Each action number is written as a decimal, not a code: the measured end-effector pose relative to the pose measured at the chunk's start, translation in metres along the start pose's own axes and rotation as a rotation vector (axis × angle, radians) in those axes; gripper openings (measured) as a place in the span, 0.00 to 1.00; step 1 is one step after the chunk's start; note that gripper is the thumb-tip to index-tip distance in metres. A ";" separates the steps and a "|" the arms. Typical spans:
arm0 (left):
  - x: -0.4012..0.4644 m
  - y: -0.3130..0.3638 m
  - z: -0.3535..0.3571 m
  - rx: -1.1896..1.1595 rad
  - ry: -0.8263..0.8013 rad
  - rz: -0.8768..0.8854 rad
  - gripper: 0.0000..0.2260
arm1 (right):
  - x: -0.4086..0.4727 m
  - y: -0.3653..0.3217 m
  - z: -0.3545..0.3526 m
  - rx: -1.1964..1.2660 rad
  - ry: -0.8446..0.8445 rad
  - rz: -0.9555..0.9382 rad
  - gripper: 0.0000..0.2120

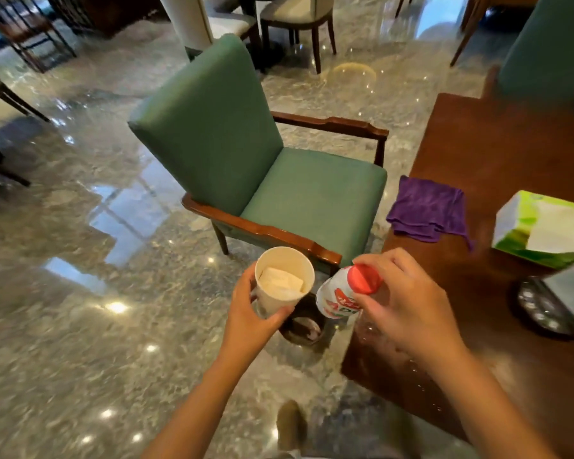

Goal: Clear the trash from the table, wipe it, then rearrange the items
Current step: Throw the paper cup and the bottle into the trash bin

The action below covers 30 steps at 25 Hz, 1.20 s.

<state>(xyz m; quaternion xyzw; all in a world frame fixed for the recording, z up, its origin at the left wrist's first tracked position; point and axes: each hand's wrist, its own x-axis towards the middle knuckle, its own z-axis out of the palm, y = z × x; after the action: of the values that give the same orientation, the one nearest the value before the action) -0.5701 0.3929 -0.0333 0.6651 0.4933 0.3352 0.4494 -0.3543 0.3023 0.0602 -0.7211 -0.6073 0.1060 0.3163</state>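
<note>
Trash in both hands, and both hands out over the floor, just off the table's near corner. Left hand (251, 309) is wrapped round a paper cup (284, 279), cup upright, with a crumpled white napkin (280, 282) sitting down inside it. Right hand (401, 296) has its fingers closed on a clear plastic bottle (342, 293) with a red cap, tipped over at a slant, cap pointing up toward the table edge. Below and between the two, there's a dark round bin (304, 326) on the marble floor, mostly hidden by the cup and bottle; I can't make out what's in it.

So the clearing looks well along but not finished: neither piece has been let go, and I'd say the drop into that bin is the very next thing.

Over on the wooden table (497, 154), nothing suggests wiping has begun. Purple cloth (428, 210) lies bunched at the table's edge beside the green armchair (262, 160), nobody touching it. Whether the surface is clean, I can't tell; it's blurred. Green and white tissue box (544, 226) sits further in, and a dark round tray or dish (544, 313) near it, partly cut off at the frame edge. Those look like the items to be rearranged, and to my eye that part is all still ahead, with the wiping before it.
</note>
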 end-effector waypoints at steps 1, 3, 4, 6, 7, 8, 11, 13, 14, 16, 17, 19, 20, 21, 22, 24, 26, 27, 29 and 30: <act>0.011 -0.009 -0.007 0.001 -0.015 -0.014 0.35 | 0.007 -0.005 0.016 0.022 0.005 0.035 0.22; 0.033 -0.028 -0.013 -0.003 -0.045 -0.051 0.34 | 0.022 -0.009 0.047 0.054 0.014 0.097 0.21; 0.043 -0.039 -0.013 -0.001 -0.058 -0.057 0.33 | 0.029 -0.009 0.063 0.059 0.026 0.115 0.21; 0.059 -0.063 -0.011 0.010 -0.073 -0.093 0.32 | 0.036 -0.006 0.099 0.061 0.039 0.160 0.19; 0.067 -0.074 -0.010 0.015 -0.083 -0.102 0.31 | 0.039 -0.004 0.116 0.054 0.049 0.185 0.18; 0.073 -0.087 -0.009 0.018 -0.099 -0.113 0.31 | 0.041 -0.002 0.136 0.041 0.062 0.219 0.17; 0.090 -0.125 -0.013 0.025 -0.169 -0.156 0.30 | 0.039 0.006 0.192 0.028 0.052 0.382 0.16; 0.107 -0.157 -0.014 0.050 -0.262 -0.170 0.31 | 0.040 0.019 0.232 0.024 0.057 0.509 0.17; 0.116 -0.175 -0.012 0.068 -0.313 -0.171 0.31 | 0.039 0.027 0.253 0.023 0.063 0.563 0.17; 0.133 -0.217 -0.004 0.100 -0.394 -0.159 0.32 | 0.037 0.048 0.297 0.004 0.048 0.632 0.17; 0.141 -0.238 0.003 0.122 -0.423 -0.154 0.32 | 0.036 0.059 0.319 -0.005 0.034 0.664 0.17; 0.156 -0.287 0.022 0.168 -0.477 -0.133 0.32 | 0.029 0.087 0.368 -0.031 0.020 0.740 0.17; 0.162 -0.311 0.033 0.182 -0.497 -0.118 0.31 | 0.025 0.101 0.391 -0.045 0.003 0.771 0.17; 0.168 -0.335 0.045 0.196 -0.518 -0.104 0.31 | 0.021 0.116 0.413 -0.059 -0.022 0.791 0.16; 0.172 -0.357 0.056 0.211 -0.537 -0.092 0.30 | 0.017 0.130 0.433 -0.076 -0.044 0.795 0.15; 0.174 -0.403 0.082 0.218 -0.580 -0.076 0.30 | 0.006 0.163 0.472 -0.125 -0.083 0.785 0.13; 0.175 -0.443 0.104 0.229 -0.611 -0.069 0.33 | -0.002 0.193 0.502 -0.181 -0.119 0.747 0.11; 0.174 -0.461 0.113 0.248 -0.624 -0.067 0.34 | -0.006 0.206 0.514 -0.212 -0.146 0.728 0.11; 0.174 -0.491 0.131 0.287 -0.659 -0.051 0.35 | -0.015 0.232 0.537 -0.263 -0.220 0.714 0.11; 0.173 -0.503 0.139 0.308 -0.678 -0.042 0.35 | -0.018 0.242 0.545 -0.278 -0.261 0.716 0.11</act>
<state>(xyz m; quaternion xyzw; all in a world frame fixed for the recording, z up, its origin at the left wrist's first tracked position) -0.5751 0.5769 -0.5511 0.7880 0.3745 0.0086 0.4886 -0.4551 0.4485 -0.5091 -0.9034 -0.3613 0.2169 0.0794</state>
